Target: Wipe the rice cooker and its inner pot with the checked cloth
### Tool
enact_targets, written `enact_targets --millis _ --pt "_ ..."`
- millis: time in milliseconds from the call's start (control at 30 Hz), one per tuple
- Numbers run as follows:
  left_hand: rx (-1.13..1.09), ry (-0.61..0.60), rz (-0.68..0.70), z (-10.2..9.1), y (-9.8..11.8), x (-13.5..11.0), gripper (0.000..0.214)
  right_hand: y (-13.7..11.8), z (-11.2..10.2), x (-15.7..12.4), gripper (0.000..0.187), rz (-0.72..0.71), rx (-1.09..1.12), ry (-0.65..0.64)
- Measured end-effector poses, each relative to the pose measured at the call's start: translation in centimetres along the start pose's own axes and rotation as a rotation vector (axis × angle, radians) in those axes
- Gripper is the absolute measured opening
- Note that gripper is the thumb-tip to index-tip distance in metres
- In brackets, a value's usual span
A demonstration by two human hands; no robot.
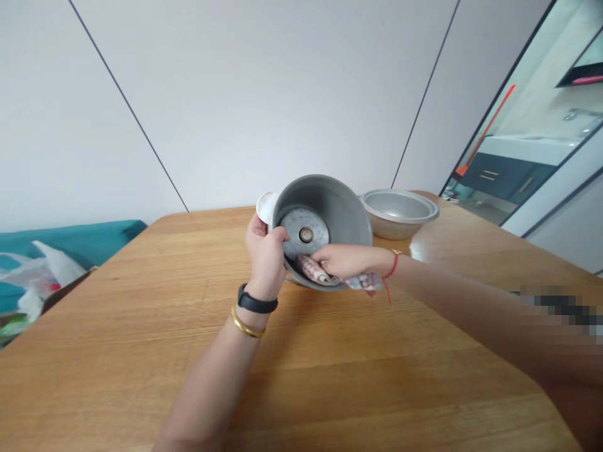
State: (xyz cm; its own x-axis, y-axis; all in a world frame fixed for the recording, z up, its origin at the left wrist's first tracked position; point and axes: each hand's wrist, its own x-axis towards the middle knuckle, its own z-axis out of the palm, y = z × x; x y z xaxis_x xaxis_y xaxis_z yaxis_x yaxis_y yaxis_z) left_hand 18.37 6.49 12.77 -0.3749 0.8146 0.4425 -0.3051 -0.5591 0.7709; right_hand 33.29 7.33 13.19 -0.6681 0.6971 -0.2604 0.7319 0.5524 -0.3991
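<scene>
A rice cooker body (351, 216) is tipped toward me above the wooden table, its grey inside and round heating plate (292, 227) facing me. My left hand (267, 248) grips its left rim beside a white handle-like part (266, 206), thumb over the edge. Inside the lower part of the cooker, my right hand (346, 258) is closed on a patterned cloth (313, 270). The cloth presses against the inner wall near the plate, and a loose end hangs below my wrist. Some right-hand fingers are hidden by the hand itself.
A grey metal inner pot (400, 210) stands on the wooden table (117, 333), right behind the cooker. White wall panels rise at the table's back edge. White plastic bags (44, 273) lie by a teal seat (113, 232) on the left. A blurred dark object lies at the right.
</scene>
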Motion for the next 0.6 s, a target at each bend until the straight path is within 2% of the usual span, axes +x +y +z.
enact_targets --millis 33,100,167,200,233,300,400,467,533,600 --pt "0.014 -0.01 0.007 0.2 0.0 -0.2 0.043 -0.5 0.4 0.2 0.03 -0.058 0.124 0.083" --pt "0.035 -0.014 0.005 0.4 0.2 -0.7 0.043 -1.0 1.2 0.9 0.037 -0.153 0.181 0.425" --pt "0.036 -0.014 -0.005 0.4 0.3 -1.0 0.045 -0.7 1.9 1.5 0.044 -0.159 0.019 0.764" --pt "0.029 -0.018 -0.009 0.3 0.3 -1.1 0.046 -0.2 2.2 1.8 0.048 -0.119 -0.088 0.849" --pt "0.023 -0.021 -0.012 0.3 0.4 -1.1 0.047 0.4 2.4 2.2 0.052 -0.062 -0.179 0.874" --pt "0.019 -0.024 -0.013 0.1 0.4 -1.2 0.049 2.0 2.8 2.7 0.06 0.014 -0.266 0.794" --pt "0.022 -0.021 -0.014 0.1 0.4 -1.1 0.047 3.8 3.3 2.6 0.062 -0.14 -0.274 0.557" --pt "0.026 -0.024 -0.009 0.2 0.4 -1.0 0.045 4.1 3.4 1.6 0.056 -0.164 -0.311 0.48" --pt "0.031 -0.027 -0.013 0.5 0.4 -0.7 0.045 3.9 2.9 -0.1 0.047 -0.023 -0.396 0.552" --pt "0.024 -0.012 -0.035 0.5 0.3 -0.1 0.044 3.7 2.0 -2.0 0.043 0.146 -0.481 0.749"
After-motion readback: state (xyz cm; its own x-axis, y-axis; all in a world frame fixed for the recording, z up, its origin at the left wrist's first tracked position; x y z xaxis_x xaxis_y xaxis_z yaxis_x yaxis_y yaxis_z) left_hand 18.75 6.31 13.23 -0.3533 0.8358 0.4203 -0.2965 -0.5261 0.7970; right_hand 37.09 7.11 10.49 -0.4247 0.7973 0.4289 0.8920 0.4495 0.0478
